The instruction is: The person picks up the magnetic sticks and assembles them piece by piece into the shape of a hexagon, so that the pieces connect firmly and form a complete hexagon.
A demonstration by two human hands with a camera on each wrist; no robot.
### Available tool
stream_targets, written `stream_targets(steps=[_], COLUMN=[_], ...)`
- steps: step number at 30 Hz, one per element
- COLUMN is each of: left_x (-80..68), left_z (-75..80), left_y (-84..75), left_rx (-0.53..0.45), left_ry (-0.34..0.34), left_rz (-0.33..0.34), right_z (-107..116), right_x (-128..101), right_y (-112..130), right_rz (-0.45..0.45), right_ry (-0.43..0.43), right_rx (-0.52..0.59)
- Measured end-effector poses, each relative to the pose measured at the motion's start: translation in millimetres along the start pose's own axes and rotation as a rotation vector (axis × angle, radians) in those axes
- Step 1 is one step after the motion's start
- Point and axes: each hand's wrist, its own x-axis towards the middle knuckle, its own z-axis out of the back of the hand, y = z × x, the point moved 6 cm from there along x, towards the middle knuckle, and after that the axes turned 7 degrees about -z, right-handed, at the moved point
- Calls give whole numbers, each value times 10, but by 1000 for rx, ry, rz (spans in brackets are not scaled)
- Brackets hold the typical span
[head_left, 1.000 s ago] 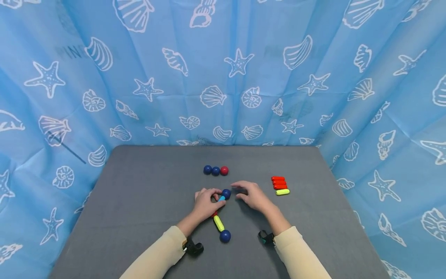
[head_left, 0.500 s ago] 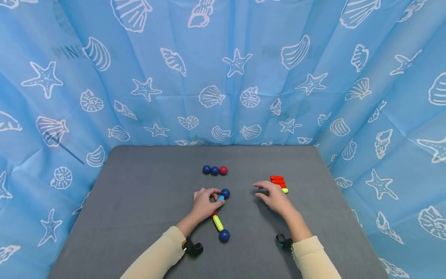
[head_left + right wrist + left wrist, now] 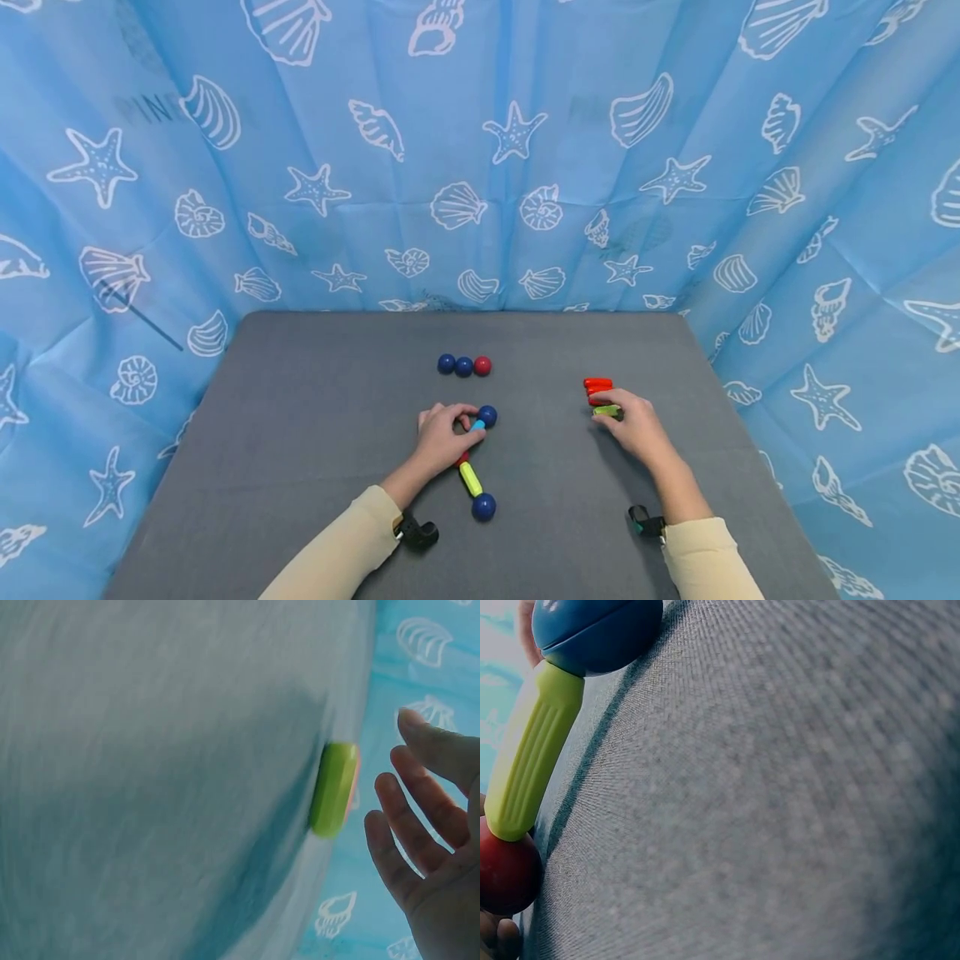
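The left hand (image 3: 438,439) pinches the cyan rod (image 3: 477,426) at centre frame, its long axis slanting up-right. The right hand (image 3: 630,423), fingers relaxed, hovers over the green rod (image 3: 604,410), which lies left-right.
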Motion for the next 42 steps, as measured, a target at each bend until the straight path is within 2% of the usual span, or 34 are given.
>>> stream_targets(steps=[4, 10, 19, 25, 30, 38, 42], left_x=[0, -9, 0, -2, -4, -3, -11], left_z=[-12, -15, -20, -31, -33, 13, 9], left_y=[-13, -27, -36, -34, -31, -21, -14], left_rx=[-9, -24, -24, -24, -21, -35, -29], left_ry=[0, 2, 11, 9, 8, -9, -5], left_rz=[-7, -8, -9, -14, -18, -27, -27], right_z=[43, 50, 5, -42, -66, -92, -141], right_x=[-13, -4, -33, -65, -90, -22, 23], right_y=[-135, -235, -280, -274, -215, -7, 81], right_rz=[-61, -95, -126, -154, -134, -38, -14], right_ry=[22, 46, 84, 141, 157, 84, 79], right_rx=[-50, -85, -148, -143, -129, -84, -85])
